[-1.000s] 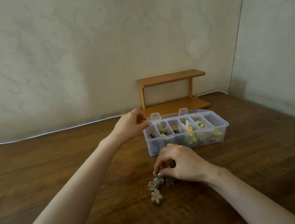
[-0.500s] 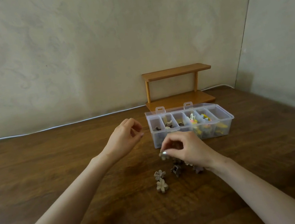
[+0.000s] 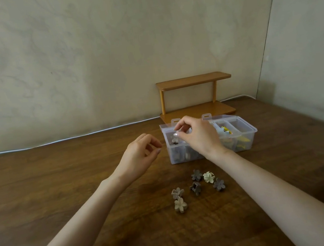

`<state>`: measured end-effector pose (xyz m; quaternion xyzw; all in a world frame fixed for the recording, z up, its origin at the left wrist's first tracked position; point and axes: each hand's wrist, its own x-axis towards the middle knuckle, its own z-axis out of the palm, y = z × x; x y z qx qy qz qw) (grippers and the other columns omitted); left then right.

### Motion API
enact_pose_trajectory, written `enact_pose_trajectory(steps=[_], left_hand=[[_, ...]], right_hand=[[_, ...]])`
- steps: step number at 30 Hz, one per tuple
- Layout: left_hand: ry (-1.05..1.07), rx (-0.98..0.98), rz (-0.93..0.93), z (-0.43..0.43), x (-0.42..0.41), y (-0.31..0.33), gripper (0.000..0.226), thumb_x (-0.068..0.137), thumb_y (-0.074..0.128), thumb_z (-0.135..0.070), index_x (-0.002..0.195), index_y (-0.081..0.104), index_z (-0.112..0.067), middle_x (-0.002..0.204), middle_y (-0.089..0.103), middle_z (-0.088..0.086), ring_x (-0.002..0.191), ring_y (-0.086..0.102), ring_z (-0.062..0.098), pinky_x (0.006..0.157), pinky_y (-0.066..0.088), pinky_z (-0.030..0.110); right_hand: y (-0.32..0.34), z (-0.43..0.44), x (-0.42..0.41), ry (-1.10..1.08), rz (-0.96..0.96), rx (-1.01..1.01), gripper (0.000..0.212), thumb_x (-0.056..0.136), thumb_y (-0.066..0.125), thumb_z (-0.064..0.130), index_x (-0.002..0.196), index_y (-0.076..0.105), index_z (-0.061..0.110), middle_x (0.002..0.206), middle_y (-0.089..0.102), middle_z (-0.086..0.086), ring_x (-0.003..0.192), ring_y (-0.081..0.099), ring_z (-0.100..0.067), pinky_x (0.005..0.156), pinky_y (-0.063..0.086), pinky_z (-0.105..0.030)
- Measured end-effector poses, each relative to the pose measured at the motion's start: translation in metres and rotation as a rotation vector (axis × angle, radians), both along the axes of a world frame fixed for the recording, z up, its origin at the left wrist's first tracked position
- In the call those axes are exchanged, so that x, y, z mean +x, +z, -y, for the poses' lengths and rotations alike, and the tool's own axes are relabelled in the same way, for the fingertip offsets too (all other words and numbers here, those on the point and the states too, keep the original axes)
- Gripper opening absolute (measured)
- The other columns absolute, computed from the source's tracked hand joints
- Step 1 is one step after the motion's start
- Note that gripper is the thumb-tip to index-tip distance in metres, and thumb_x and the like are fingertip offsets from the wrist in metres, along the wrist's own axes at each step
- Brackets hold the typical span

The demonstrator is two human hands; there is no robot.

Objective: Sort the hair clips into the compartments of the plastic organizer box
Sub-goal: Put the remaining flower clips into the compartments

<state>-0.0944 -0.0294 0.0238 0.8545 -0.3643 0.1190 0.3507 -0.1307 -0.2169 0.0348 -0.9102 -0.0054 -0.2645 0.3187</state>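
Right hand (image 3: 197, 136) over organizer box (image 3: 251, 133), left-end compartments; digits pinched, cannot tell if grasping a clip. Left hand (image 3: 139, 159) mid-frame, loosely curled, empty. Six flower clips (image 3: 195, 188) on table (image 3: 62, 189).

I had one wide-angle view only, worn on the person's head, facing forward and down across the table (image 3: 62, 189) to the back wall (image 3: 85, 60). It sat near: both forearms (image 3: 78, 228) entered from the bottom edge, and the organizer box (image 3: 249, 132) lay mid-frame.
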Motion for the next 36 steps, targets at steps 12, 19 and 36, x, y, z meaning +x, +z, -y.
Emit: enact_pose_trajectory(steps=[12, 19, 36], left_hand=[[-0.177, 0.149, -0.066, 0.025, -0.021, -0.007, 0.015, 0.086, 0.061, -0.019, 0.100, 0.057, -0.022, 0.098, 0.061, -0.010, 0.086, 0.058, 0.002, 0.074, 0.052, 0.019], [-0.214, 0.332, -0.067, 0.046, -0.025, -0.017, 0.029, 0.085, 0.060, -0.040, 0.107, 0.057, -0.022, 0.104, 0.060, -0.007, 0.087, 0.058, 0.005, 0.075, 0.052, 0.022], [-0.006, 0.075, 0.067, 0.021, -0.006, 0.012, 0.006, 0.086, 0.060, -0.024, 0.083, 0.059, -0.020, 0.084, 0.060, -0.007, 0.076, 0.057, 0.003, 0.066, 0.047, 0.017]], right_hand=[[-0.016, 0.027, -0.039, 0.007, 0.040, 0.001, 0.007, 0.088, 0.062, 0.019, 0.092, 0.066, 0.025, 0.078, 0.061, 0.014, 0.061, 0.052, 0.001, 0.058, 0.037, -0.013], [-0.027, 0.037, -0.043, 0.021, -0.041, 0.029, 0.006, 0.087, 0.065, 0.019, 0.086, 0.066, 0.025, 0.068, 0.065, 0.009, 0.068, 0.061, -0.003, 0.066, 0.049, -0.019], [-0.008, 0.054, -0.057, 0.342, -0.628, -0.037, 0.024, 0.078, 0.073, 0.036, 0.100, 0.066, 0.030, 0.094, 0.059, 0.013, 0.092, 0.055, -0.003, 0.075, 0.041, -0.021]])
